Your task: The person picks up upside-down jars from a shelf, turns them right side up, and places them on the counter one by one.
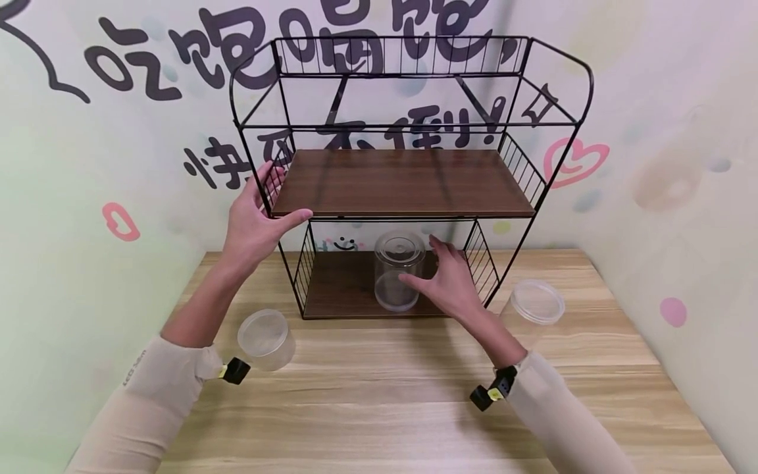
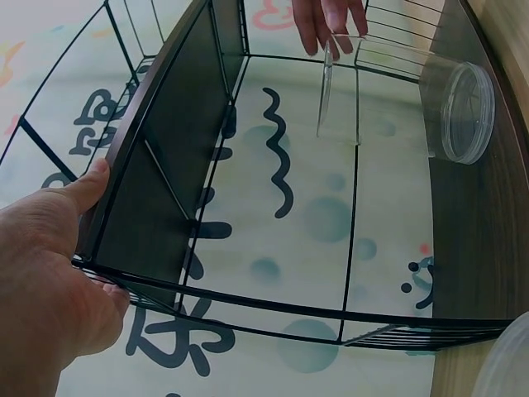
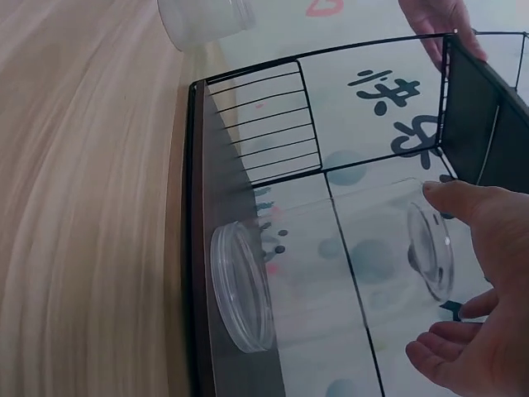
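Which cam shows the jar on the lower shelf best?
Right wrist: the jar looks largest there, both ends visible, with the right hand at one end. Head shows it smaller, that hand partly in front. Left wrist shows both ends too, but smaller.

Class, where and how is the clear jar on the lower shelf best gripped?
Probably round the side wall of the clear jar, near its top, from the open front: it stands on end, its cylindrical body suits a wraparound grip, and the upper shelf hinders reaching from above.

Left sleeve (image 1: 139, 401): off-white, grey lettering, lower left
Right sleeve (image 1: 562, 411): off-white, lower right
Wrist cameras (image 1: 237, 370): black, yellow-patched
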The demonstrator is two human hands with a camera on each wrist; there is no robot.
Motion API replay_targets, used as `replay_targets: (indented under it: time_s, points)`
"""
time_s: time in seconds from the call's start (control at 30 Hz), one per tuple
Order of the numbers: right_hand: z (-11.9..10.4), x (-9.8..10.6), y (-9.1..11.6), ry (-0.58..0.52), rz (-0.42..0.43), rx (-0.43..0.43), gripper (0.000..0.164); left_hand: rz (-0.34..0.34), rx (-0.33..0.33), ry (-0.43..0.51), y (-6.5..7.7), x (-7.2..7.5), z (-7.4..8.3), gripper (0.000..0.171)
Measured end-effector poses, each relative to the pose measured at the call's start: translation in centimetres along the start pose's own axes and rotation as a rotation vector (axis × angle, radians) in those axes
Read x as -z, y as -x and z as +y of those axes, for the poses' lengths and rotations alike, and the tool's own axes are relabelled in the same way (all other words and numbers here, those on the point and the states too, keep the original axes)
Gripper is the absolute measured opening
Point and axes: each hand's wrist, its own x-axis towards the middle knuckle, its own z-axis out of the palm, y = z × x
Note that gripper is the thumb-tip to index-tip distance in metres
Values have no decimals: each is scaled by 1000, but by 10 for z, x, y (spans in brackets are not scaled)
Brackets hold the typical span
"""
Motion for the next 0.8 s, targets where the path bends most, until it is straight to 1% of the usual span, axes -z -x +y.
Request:
replay_targets:
  time_s: [0.2, 0.43, 0.6, 0.8]
  points:
    - [-4, -14, -9, -20, 5, -22, 106, 9, -1, 1, 1, 0, -1, 95]
    - [-10, -24, -15, -34, 0, -43, 109, 10, 5, -23, 1, 0, -3, 95]
    - [-10, -29, -17, -49, -18, -66, 110, 10, 8, -18, 2, 0, -3, 95]
    - [-10, -31, -18, -57, -11, -57, 107, 9, 12, 9, 1, -1, -1, 97]
